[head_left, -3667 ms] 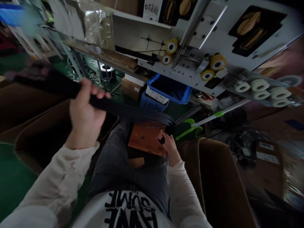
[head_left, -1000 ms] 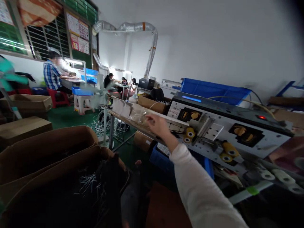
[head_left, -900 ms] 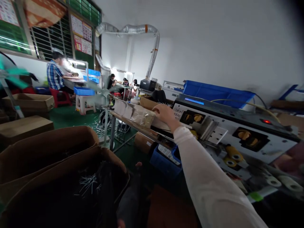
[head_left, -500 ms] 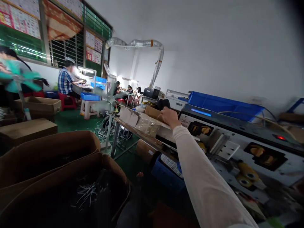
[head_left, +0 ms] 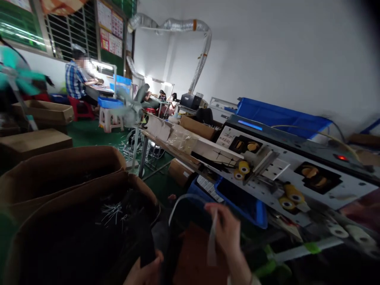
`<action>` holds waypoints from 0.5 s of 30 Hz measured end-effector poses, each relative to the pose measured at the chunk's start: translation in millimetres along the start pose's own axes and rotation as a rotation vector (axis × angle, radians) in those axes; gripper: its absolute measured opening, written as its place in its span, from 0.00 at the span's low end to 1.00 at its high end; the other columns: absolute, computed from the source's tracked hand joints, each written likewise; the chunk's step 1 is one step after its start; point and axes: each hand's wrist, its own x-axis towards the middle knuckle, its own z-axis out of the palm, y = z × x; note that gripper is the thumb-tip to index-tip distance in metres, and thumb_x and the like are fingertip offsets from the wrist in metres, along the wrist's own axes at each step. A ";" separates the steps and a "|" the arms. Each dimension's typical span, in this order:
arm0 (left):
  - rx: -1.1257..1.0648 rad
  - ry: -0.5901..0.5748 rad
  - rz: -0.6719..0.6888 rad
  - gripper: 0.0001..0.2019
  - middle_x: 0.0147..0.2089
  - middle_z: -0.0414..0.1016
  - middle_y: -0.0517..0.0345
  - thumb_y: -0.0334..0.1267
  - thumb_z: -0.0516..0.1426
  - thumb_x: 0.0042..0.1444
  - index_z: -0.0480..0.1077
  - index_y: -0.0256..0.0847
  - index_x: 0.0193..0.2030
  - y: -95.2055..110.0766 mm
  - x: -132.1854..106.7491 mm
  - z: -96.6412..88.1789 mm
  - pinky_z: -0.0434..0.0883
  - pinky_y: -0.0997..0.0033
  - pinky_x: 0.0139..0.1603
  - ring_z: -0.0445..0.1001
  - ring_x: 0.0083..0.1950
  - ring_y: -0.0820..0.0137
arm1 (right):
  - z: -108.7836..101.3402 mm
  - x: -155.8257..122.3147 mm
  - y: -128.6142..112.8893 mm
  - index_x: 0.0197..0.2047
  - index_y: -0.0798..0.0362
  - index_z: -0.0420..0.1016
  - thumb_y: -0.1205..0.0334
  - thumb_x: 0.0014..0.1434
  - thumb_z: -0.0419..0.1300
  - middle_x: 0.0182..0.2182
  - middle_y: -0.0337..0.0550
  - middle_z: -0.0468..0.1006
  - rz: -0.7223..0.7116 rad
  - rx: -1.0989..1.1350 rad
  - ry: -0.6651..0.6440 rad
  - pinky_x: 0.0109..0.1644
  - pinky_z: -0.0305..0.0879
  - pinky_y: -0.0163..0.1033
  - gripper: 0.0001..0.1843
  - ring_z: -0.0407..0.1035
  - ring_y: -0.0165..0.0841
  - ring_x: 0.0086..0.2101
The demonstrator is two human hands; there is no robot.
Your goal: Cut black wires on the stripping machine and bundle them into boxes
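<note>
My right hand (head_left: 224, 233) pinches a thin, curving white plastic strip (head_left: 211, 246) between its fingers (head_left: 211, 207) above a reddish-brown board (head_left: 192, 253). A close pinch suits something this floppy. My left hand (head_left: 145, 272) sits low beside a dark bundle (head_left: 147, 243); whether it's clenched, I cannot tell.

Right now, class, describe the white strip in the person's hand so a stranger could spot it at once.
On the right stands a long white-panelled machine with yellow rollers. Below it sits a blue crate, and in front of that the person's right hand pinches a single thin white strip. Unlike the tangled white scraps in the cardboard box, it is held alone.
</note>
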 end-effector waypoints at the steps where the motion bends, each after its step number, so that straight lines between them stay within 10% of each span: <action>1: -0.023 -0.027 0.030 0.17 0.15 0.54 0.68 0.53 0.63 0.44 0.69 0.43 0.33 -2.2 0.2 5.9 0.58 0.75 0.18 0.56 0.16 0.77 | 13.0 -31.3 15.9 0.36 0.45 0.72 0.53 0.60 0.50 0.34 0.46 0.78 0.080 0.017 -0.143 0.42 0.70 0.49 0.11 0.73 0.43 0.36; 4: -0.061 -0.130 0.080 0.21 0.14 0.48 0.73 0.51 0.63 0.44 0.68 0.39 0.40 -9.8 -2.2 27.3 0.53 0.77 0.19 0.46 0.15 0.82 | 43.1 -110.0 52.1 0.31 0.43 0.70 0.47 0.58 0.51 0.29 0.43 0.77 0.331 0.165 -0.293 0.38 0.71 0.49 0.13 0.73 0.45 0.33; 9: 0.062 -0.210 -0.098 0.30 0.15 0.54 0.74 0.47 0.63 0.43 0.62 0.37 0.52 -35.3 2.5 63.2 0.54 0.75 0.21 0.49 0.16 0.80 | 46.6 -189.0 84.1 0.34 0.45 0.71 0.42 0.51 0.58 0.31 0.44 0.77 0.640 0.483 -0.089 0.38 0.72 0.47 0.16 0.73 0.44 0.35; 15: 0.321 -0.307 -0.283 0.16 0.14 0.53 0.71 0.47 0.62 0.42 0.61 0.39 0.26 -82.1 18.4 83.5 0.53 0.75 0.20 0.50 0.15 0.81 | 25.5 -222.7 103.8 0.31 0.55 0.75 0.46 0.46 0.64 0.43 0.49 0.73 0.562 0.416 0.150 0.46 0.69 0.42 0.19 0.68 0.41 0.45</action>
